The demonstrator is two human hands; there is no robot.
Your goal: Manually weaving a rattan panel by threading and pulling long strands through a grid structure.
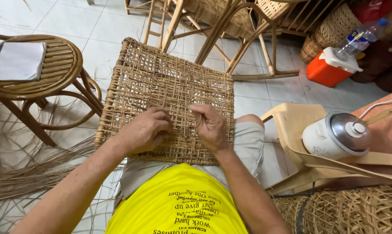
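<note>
Woven cane panel (161,82): lies across the person's lap, tilted away; open lattice weave, rim bound in cane.
Left hand (145,130): rests on the panel's near half; fingers curled together, tips pressed into the weave.
Right hand (209,125): just beside the left; thumb and forefinger pinched on a thin cane strand (196,116) rising from the lattice.
Loose cane strips (31,173): heaped on the tiled floor, left of the lap.
Round rattan stool (53,69): carries a white notebook (17,60).
Red cooler box (330,68): white lid closed; a plastic bottle (360,38) lies on top.
White cooker pot (334,136): on a beige plastic chair (291,125); lid on, contents hidden.
</note>
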